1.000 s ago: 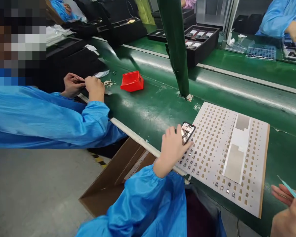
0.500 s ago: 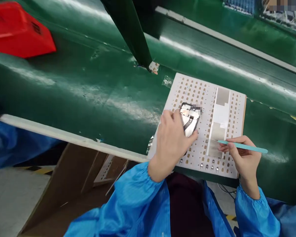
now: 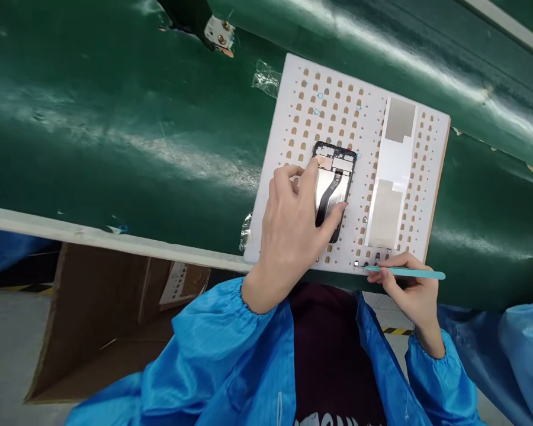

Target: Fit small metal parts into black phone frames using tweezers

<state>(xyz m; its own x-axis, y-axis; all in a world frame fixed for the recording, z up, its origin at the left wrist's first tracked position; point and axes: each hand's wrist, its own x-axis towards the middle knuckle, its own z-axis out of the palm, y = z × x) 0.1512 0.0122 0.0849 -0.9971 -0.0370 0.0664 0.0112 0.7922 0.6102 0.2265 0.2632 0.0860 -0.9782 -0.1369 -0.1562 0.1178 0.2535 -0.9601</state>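
My left hand [image 3: 293, 225] grips an opened phone body [image 3: 333, 180], black-framed with a metal plate and a dark flex cable, and holds it flat on a white perforated board [image 3: 311, 100]. The board lies on the green conveyor belt [image 3: 115, 118] and carries rows of small slots and two grey patches on a white strip [image 3: 393, 171]. My right hand [image 3: 411, 290] pinches teal tweezers [image 3: 404, 273], whose tip rests at the board's near edge beside a few small dark parts [image 3: 366, 264].
An open cardboard box [image 3: 111, 313] stands below the belt's white front edge [image 3: 93, 236] at the left. A dark green post with a metal foot [image 3: 220, 32] rises at the top. A scrap of clear film [image 3: 266, 77] lies by the board's far corner.
The view swung down from a co-worker and a red bin to the board. My left hand slid the phone body onto the board; my right hand came in and lowered the tweezers to the near edge.
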